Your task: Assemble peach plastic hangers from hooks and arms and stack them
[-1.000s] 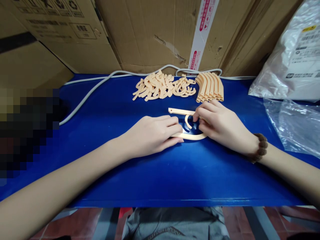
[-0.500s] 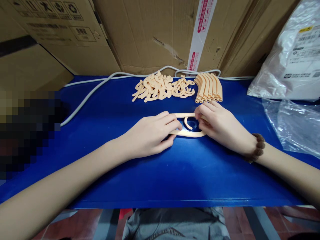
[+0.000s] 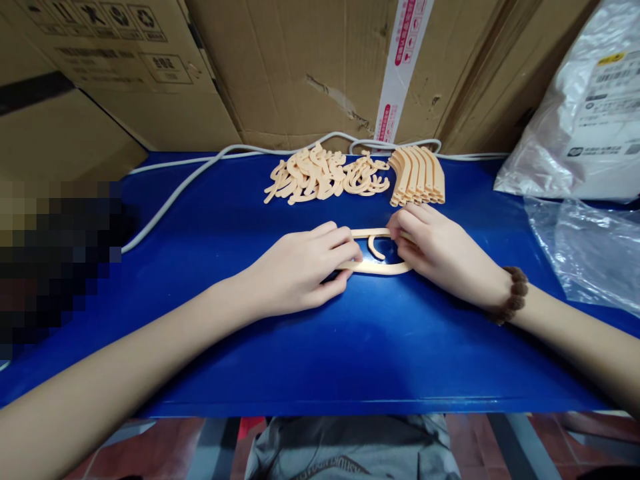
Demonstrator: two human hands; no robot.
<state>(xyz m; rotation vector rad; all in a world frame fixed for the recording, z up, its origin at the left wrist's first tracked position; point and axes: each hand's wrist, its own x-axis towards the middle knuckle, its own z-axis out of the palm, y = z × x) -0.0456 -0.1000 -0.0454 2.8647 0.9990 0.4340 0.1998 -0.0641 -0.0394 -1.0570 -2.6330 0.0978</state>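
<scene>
A: What do we record in hand?
B: We record one cream frame (image 3: 383, 269) between the two hands, just above or on the tabletop (image 3: 350, 353); we cannot tell which. Its surface is smooth and plastic-looking. The upper bar (image 3: 367, 233) runs nearly straight; the lower bar bows gently and curves up toward the right.
A: And inside it?
B: A slim hook (image 3: 373, 249), same colour, rounded like a letter C. Its top meets the upper bar; its tip points down and right.
A: State of the fingers?
B: On the left hand (image 3: 313, 267) we see them curled closely over the lower bar, thumb beneath, with the foremost ones at the upper bar. On the right hand (image 3: 433, 248) they are bent inward, gripping the frame's right end; the exact contact is hidden under the palm. We note a fuzzy brown bracelet (image 3: 513, 295) on that wrist.
A: Other materials?
B: Behind, a loose heap of flat curved pieces (image 3: 307, 175), smaller curled pieces (image 3: 366, 175) beside it, then a neat stack of hollow-ended bars (image 3: 417, 177). Beyond, we list a smooth pale cable (image 3: 173, 207) and scuffed cardboard (image 3: 280, 67). To the right lies crinkled, transparent film (image 3: 590, 247).
</scene>
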